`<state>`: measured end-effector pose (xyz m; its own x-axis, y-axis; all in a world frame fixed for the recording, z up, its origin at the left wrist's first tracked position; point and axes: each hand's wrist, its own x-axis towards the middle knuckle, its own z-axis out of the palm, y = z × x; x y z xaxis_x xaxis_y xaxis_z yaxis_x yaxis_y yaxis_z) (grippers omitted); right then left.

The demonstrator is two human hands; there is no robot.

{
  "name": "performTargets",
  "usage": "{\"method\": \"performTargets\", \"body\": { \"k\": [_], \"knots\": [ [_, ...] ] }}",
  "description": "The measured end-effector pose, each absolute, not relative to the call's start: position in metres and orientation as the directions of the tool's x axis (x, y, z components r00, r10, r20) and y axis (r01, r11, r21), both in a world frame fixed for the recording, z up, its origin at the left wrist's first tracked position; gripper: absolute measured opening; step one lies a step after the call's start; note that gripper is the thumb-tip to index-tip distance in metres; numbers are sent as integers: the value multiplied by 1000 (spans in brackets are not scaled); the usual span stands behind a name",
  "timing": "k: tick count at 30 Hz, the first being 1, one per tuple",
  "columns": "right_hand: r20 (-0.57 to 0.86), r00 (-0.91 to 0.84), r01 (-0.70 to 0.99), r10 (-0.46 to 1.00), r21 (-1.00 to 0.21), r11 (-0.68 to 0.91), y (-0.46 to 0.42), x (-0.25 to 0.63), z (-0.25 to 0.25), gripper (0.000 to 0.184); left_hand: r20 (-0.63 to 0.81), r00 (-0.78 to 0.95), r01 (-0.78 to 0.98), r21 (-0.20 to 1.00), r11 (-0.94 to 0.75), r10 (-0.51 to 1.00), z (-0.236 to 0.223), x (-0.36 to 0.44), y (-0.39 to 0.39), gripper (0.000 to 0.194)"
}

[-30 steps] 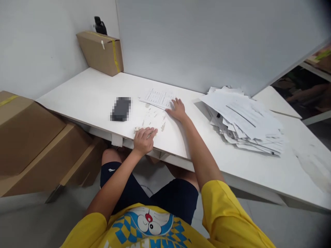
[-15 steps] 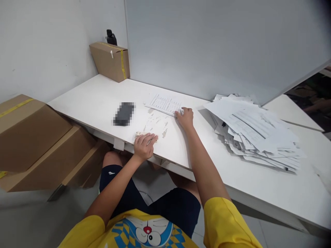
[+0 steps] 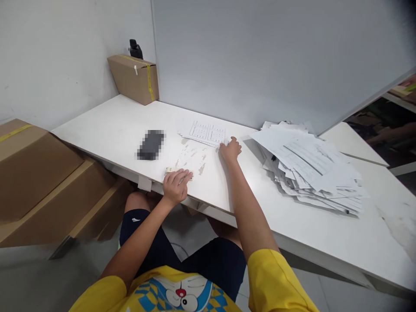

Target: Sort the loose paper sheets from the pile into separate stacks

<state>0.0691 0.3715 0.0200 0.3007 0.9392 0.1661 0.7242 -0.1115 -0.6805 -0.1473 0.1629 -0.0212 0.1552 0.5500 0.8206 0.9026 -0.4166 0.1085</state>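
Note:
My left hand lies at the table's front edge, its fingers close together and curled over a small cream-coloured strip. Most of that strip is hidden under the fingers. Further back, a thin stack of printed papers with boxed tables lies flat. Beside its right front corner is my right hand, thumb and fingers apart, the thumb near or touching the paper's edge. Between my hands the white tabletop shows grey worn marks.
A pixelated dark flat object lies to the left. On the right rises a messy pile of papers. A cardboard box stands in the back corner, a black bottle behind it. Larger cartons sit left of the table.
My right hand's fingers have drawn off the papers to just right of their corner, and curled somewhat. My left hand stays on the cream-coloured strip. The camera view has shifted slightly.

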Motion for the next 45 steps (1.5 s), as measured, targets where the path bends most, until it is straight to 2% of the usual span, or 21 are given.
{"method": "performTargets", "body": {
  "k": [4, 6, 11, 15, 18, 20, 22, 24, 26, 28, 30, 34, 37, 40, 45],
  "knots": [
    [155, 297, 530, 942, -847, -28, 367, 77, 22, 62, 822, 148, 895, 125, -428, 549, -22, -149, 163, 43],
    [163, 379, 435, 911, -900, -19, 366, 82, 22, 57, 832, 155, 890, 117, -440, 533, -22, -149, 164, 43],
    [189, 641, 336, 743, -941, -50, 370, 104, 20, 47, 847, 171, 910, 60, -411, 503, -18, -145, 163, 43],
    [113, 676, 202, 728, -979, -35, 373, 117, 17, 45, 857, 195, 894, 44, -445, 477, -5, -147, 153, 40],
    [53, 685, 100, 726, -995, -22, 374, 117, 14, 42, 893, 235, 870, -17, -493, 384, 20, -165, 161, 40],
    [55, 695, 77, 717, -997, 2, 375, 116, 12, 40, 876, 228, 871, 12, -491, 425, 47, -180, 189, 39],
    [72, 715, 71, 696, -997, 30, 376, 116, 11, 38, 760, 199, 881, 138, -453, 619, 73, -192, 234, 40],
    [85, 735, 65, 673, -996, 54, 378, 116, 12, 38, 545, 245, 884, 213, -416, 802, 89, -196, 287, 44],
    [88, 746, 53, 661, -996, 72, 380, 117, 13, 37, 292, 315, 894, 228, -386, 903, 90, -194, 332, 51],
    [83, 751, 39, 655, -996, 81, 381, 116, 15, 37, 149, 342, 899, 236, -369, 928, 79, -192, 362, 57],
    [88, 747, 33, 658, -995, 96, 382, 115, 16, 38, 166, 361, 889, 236, -392, 918, 65, -191, 375, 51],
    [145, 732, 52, 666, -986, 157, 384, 111, 15, 35, 318, 429, 840, 205, -503, 846, 50, -197, 380, 42],
    [170, 732, 49, 659, -979, 197, 385, 112, 11, 33, 355, 413, 825, 243, -510, 839, 50, -200, 381, 39],
    [182, 736, 45, 652, -974, 220, 387, 115, 6, 33, 389, 308, 855, 288, -432, 868, 51, -198, 383, 34],
    [144, 803, 24, 578, -977, 211, 391, 121, 0, 34, 507, 17, 861, 431, -270, 862, 52, -196, 384, 24]
  ]
}}
